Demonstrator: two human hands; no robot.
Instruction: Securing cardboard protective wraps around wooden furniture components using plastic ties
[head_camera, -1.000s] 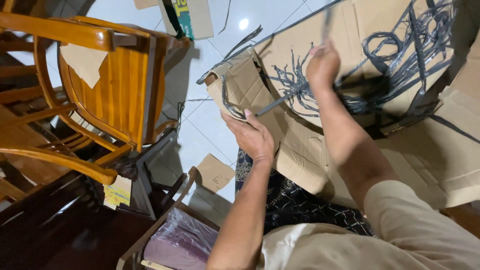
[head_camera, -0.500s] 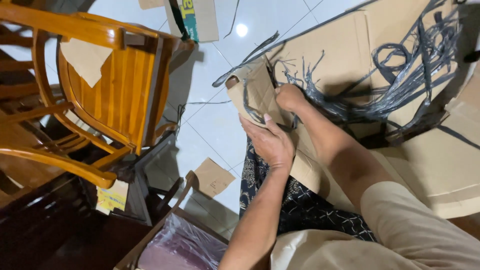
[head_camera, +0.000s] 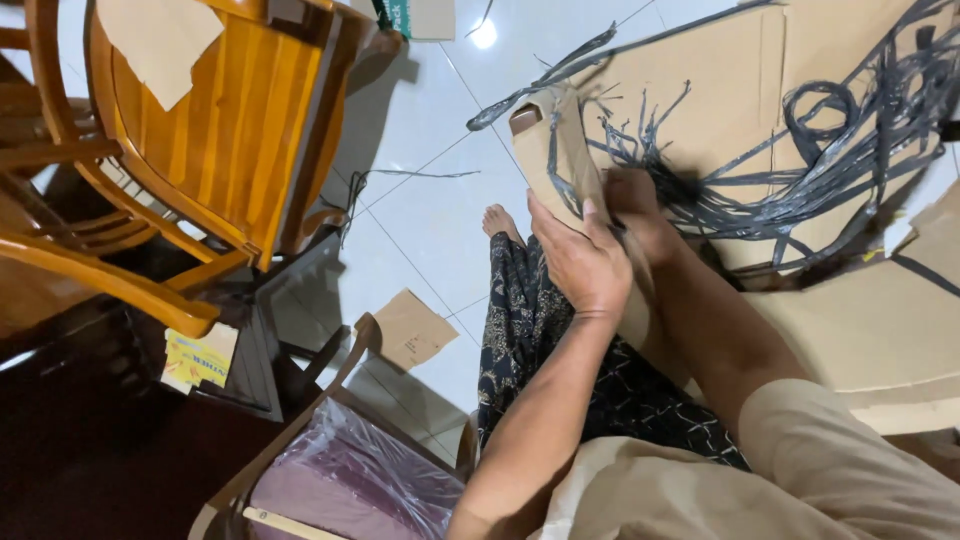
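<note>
Since half a second ago the right hand (head_camera: 640, 215) has been pulled a bit closer in, down along the strip of cardboard (head_camera: 560, 160), and the left hand (head_camera: 580, 262) has been kept pressed flat on it. Counted up: one big sheet of cardboard (head_camera: 850, 310) spread on the lap and floor, one tangle of black straps (head_camera: 800, 170) lying on top, one wooden chair (head_camera: 200, 130) off to the side, one small cardboard scrap (head_camera: 412, 328) on the tiles. The left hand is laid open, fingers spread against the strip. The right looks curled shut around straps near the strip, though the exact grip is blurred.
</note>
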